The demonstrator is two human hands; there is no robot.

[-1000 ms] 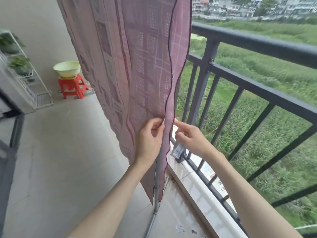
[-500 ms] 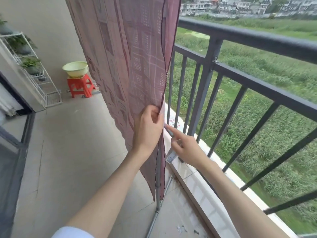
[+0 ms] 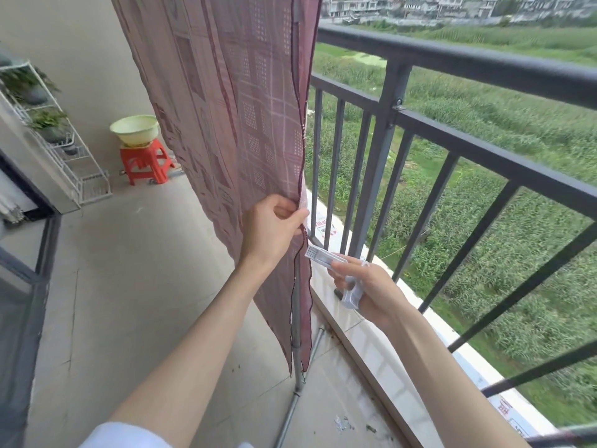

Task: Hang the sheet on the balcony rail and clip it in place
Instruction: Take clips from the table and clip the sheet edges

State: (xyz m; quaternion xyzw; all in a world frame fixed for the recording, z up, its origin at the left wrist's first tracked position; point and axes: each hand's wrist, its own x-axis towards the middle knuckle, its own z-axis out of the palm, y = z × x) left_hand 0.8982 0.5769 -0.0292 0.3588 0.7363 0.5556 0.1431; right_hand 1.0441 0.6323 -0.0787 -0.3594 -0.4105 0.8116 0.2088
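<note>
The mauve checked sheet [image 3: 232,101] hangs in a long fall just inside the balcony rail [image 3: 452,59]; its top is out of view, so what it hangs from cannot be told, though a grey metal pole [image 3: 295,321] stands behind its lower edge. The left hand [image 3: 271,231] pinches the dark-hemmed side edges of the sheet together, thumb and fingers [image 3: 292,215] curled onto the cloth, on the side of the sheet nearest the rail. Gathering the hems there looks meant to hold the layers flat and steady so a clip can bite both at once.

The right hand [image 3: 365,286] sits just below and rail-side of that pinch, its fingers wrapped round a pale plastic clothes peg [image 3: 326,257]. The peg's ridged tip points up toward the gripped hem and stops just short of the cloth. Whether the peg's mouth is squeezed apart cannot be told.

Judging by this, the hanging is done and the clipping is in hand; the peg needs opening and sliding over the pinched hem.

Away from the rail, near the wall, a green basin [image 3: 134,129] rests on a red stool [image 3: 145,164], beside a white plant rack [image 3: 61,140].
</note>
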